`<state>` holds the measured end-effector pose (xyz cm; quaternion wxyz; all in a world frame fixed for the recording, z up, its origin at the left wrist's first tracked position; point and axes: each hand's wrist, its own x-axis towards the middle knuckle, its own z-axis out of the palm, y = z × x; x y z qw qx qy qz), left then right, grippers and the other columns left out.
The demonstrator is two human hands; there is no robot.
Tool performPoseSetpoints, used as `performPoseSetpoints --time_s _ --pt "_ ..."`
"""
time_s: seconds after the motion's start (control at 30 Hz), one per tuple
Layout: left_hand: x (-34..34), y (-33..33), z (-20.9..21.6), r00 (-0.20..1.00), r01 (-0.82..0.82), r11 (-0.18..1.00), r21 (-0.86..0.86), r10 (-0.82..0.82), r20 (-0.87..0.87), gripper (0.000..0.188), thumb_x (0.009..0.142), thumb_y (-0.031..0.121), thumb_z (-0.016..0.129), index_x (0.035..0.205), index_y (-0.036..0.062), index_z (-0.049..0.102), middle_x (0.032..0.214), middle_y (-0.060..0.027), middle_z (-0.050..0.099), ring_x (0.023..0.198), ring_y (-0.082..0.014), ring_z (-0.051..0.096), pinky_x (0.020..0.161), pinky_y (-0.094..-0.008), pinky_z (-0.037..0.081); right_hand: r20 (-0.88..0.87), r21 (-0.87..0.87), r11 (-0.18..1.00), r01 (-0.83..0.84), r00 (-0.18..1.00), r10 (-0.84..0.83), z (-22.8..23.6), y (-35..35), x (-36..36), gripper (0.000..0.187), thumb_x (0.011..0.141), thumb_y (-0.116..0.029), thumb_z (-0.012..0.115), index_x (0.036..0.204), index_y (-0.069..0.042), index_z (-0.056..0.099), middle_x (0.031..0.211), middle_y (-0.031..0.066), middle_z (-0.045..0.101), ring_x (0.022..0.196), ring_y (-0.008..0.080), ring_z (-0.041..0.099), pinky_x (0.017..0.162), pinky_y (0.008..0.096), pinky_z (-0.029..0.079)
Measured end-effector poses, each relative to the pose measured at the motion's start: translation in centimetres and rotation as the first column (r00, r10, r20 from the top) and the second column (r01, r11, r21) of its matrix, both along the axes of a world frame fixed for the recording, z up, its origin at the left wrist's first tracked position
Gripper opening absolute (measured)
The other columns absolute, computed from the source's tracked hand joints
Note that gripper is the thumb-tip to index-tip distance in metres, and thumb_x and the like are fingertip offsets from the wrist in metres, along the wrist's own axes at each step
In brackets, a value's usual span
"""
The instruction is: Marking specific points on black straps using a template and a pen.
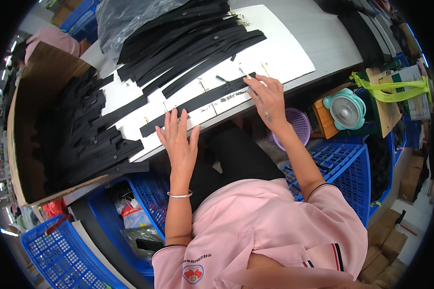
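A long flat black strip, perhaps fabric, point(207, 99) lies slantwise on a white board point(289, 53) along the table's near edge. My left hand point(180, 144) is open, its spread fingertips resting on the strip's left part. At the far right end, the fingertips of my right hand point(269, 100) touch the strip, fingers stretched and apart. Whether they press or pinch it is hard to tell. Dark marks and small black bits point(220, 78) show on the board around the strip. Beyond it lies a layered pile of similar black strips point(178, 53).
At left stands an open cardboard box point(31, 91) heaped with black strips. Blue plastic crates point(345, 161) sit below the table on both sides. To the right are a purple basket point(299, 126) and a small teal fan point(346, 108). Clear plastic sheeting point(120, 24) lies at the back.
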<state>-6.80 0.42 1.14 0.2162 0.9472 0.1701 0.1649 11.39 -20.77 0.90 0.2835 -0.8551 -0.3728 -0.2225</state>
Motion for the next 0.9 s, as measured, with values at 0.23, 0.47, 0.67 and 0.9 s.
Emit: performPoseSetpoints --time_s 0.23,0.47,0.67,0.9 --pt "0.5 -1.2 0.0 0.997 0.046 0.999 0.002 -0.046 -0.065 0.061 0.097 0.028 0.068 0.150 0.0048 0.048 0.161 -0.0174 0.038 0.152 -0.0340 0.030 0.120 -0.0654 0.004 0.088 -0.017 0.998 0.062 0.994 -0.060 -1.5 -2.4 2.4 0.047 0.083 -0.004 0.077 0.128 -0.014 0.066 0.117 0.0012 0.072 0.111 0.0208 0.065 0.110 0.0463 0.036" --pt "-1.0 1.2 -0.8 0.991 -0.105 0.993 0.053 0.109 -0.078 0.064 0.098 0.027 0.067 0.154 0.0065 0.042 0.161 -0.0134 0.039 0.152 -0.0314 0.031 0.120 -0.0659 -0.001 0.097 0.032 0.999 0.036 0.995 -0.039 -1.7 -2.4 2.9 0.043 0.083 -0.003 0.076 0.124 -0.013 0.068 0.110 0.0004 0.073 0.108 0.0202 0.064 0.110 0.0462 0.037" --pt "-1.2 4.3 -0.3 0.992 -0.116 0.993 0.019 0.115 0.051 0.044 0.098 0.022 0.066 0.140 0.0105 0.060 0.142 -0.0093 0.058 0.137 -0.0288 0.050 0.122 -0.0605 0.011 -0.188 0.148 0.988 -0.045 0.979 0.073 0.3 -2.6 4.7 0.037 0.083 -0.007 0.076 0.120 -0.011 0.070 0.109 0.0022 0.074 0.109 0.0242 0.063 0.106 0.0399 0.040" --pt "0.2 6.8 -0.1 0.980 -0.044 0.993 0.113 0.021 0.198 0.020 0.094 0.014 0.069 0.112 0.0095 0.075 0.105 -0.0041 0.071 0.103 -0.0238 0.063 0.115 -0.0464 0.031 -0.156 0.080 0.985 -0.154 0.974 0.165 0.3 -2.7 6.7 0.030 0.087 -0.010 0.076 0.117 -0.009 0.071 0.108 0.0035 0.074 0.109 0.0231 0.064 0.103 0.0357 0.043"
